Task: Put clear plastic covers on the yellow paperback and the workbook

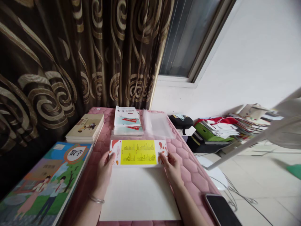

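Observation:
My left hand [104, 169] holds the left end of a long white card with a yellow printed panel [138, 153], and a thin bracelet [96, 198] circles that wrist. My right hand [171, 168] grips the card's right end, its fingers over the red-orange pattern. The card lies flat on a cream board [138, 194]. Just beyond its far edge lies a clear plastic sleeve [156, 124]. Printed booklets [127, 121] sit partly beneath the plastic, and I cannot tell whether the card touches it.
A pink quilted mat [190, 169] covers the table. To the left lie a math textbook [44, 182] and a stack of books [86, 127]. A black phone [221, 210] rests at the right edge. Beyond it are a black bag [180, 121], piled papers [225, 128], and cables on the tiled floor [265, 194].

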`<state>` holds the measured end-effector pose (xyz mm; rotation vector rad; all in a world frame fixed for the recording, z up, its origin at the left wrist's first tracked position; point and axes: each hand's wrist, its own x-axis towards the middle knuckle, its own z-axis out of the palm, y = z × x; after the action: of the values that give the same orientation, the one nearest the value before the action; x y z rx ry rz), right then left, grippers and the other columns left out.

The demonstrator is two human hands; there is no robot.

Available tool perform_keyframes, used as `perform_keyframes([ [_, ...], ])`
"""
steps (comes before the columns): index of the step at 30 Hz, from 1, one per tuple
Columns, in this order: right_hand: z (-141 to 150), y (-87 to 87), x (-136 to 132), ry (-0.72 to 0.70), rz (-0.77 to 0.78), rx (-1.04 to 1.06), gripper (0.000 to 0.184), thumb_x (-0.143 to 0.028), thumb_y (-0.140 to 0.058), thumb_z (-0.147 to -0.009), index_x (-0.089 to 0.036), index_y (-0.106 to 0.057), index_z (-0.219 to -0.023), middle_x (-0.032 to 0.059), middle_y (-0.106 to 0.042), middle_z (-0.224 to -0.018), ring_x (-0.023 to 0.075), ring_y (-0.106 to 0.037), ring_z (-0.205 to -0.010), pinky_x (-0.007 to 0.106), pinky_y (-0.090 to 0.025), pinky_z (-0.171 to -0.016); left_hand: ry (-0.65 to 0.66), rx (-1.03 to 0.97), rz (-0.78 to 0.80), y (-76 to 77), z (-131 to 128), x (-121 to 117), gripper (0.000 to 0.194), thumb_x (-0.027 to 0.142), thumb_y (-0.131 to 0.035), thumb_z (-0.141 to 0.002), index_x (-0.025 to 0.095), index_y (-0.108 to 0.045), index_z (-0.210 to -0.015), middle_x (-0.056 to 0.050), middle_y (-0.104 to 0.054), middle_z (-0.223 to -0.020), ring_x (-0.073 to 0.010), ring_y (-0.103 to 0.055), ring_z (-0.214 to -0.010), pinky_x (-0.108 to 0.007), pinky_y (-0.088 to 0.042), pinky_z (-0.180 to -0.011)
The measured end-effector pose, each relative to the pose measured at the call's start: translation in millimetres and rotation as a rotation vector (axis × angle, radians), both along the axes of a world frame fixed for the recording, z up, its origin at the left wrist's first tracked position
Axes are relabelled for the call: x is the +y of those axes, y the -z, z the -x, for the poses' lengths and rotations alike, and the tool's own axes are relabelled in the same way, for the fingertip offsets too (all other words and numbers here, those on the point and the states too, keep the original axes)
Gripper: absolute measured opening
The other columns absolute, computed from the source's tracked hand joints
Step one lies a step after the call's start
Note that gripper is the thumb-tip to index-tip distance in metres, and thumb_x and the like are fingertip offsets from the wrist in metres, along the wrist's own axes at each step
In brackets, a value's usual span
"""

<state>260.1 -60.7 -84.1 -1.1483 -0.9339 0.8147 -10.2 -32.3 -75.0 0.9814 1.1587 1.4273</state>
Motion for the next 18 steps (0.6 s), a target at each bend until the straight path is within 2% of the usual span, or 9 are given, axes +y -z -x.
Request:
perform_keyframes([
  [4, 1.3, -0.9, 0.4, 0.04, 0.009, -0.025, 0.034, -0.051, -0.074, -0.074, -0.018, -0.067, -0.083, 0.0007, -0.063, -0.07, 0.0145, -0.051, -0.06, 0.025, -0.04, -0.055, -0.009, -0.03, 0.026, -3.1, -0.7, -0.5, 0.048, 0.05, -0.077, -0.064, 0.017, -0.069, -0.098, -0.007, -0.075, -0.084, -0.0272, -0.07, -0.08, -0.032, -0.054, -0.067],
  [9, 0.8, -0.1, 1.4, 0.041, 0.014, -0.026, 0.035, -0.052, -0.074, -0.074, -0.019, -0.066, -0.083, 0.0014, -0.065, -0.072, 0.0157, -0.054, -0.062, 0.026, -0.042, -0.057, -0.009, -0.025, 0.023, -6.9, -3.1, -1.8, 0.053, 0.05, -0.078, -0.062, 0.018, -0.07, -0.103, -0.006, -0.075, -0.083, -0.0296, -0.07, -0.084, -0.035, -0.055, -0.069],
  [14, -1.6, 2.6, -0.9, -0.069, 0.01, 0.081, 0.04, -0.051, -0.072, -0.076, -0.022, -0.066, -0.103, 0.0072, -0.072, -0.105, 0.0254, -0.066, -0.09, 0.032, -0.051, -0.07, -0.001, -0.018, 0.024, -9.2, -4.2, -4.3, 0.054, 0.051, -0.079, -0.062, 0.018, -0.071, -0.104, -0.006, -0.075, -0.083, -0.0307, -0.069, -0.087, -0.037, -0.055, -0.071],
  [18, -1.4, 2.8, -2.6, -0.098, -0.001, 0.132, 0.039, -0.049, -0.072, -0.077, -0.023, -0.067, -0.106, 0.0071, -0.071, -0.11, 0.0264, -0.067, -0.095, 0.033, -0.053, -0.074, 0.004, -0.013, 0.027, -8.3, -4.4, -4.0, 0.05, 0.052, -0.079, -0.062, 0.021, -0.072, -0.101, -0.005, -0.075, -0.083, -0.0327, -0.069, -0.088, -0.039, -0.056, -0.069],
])
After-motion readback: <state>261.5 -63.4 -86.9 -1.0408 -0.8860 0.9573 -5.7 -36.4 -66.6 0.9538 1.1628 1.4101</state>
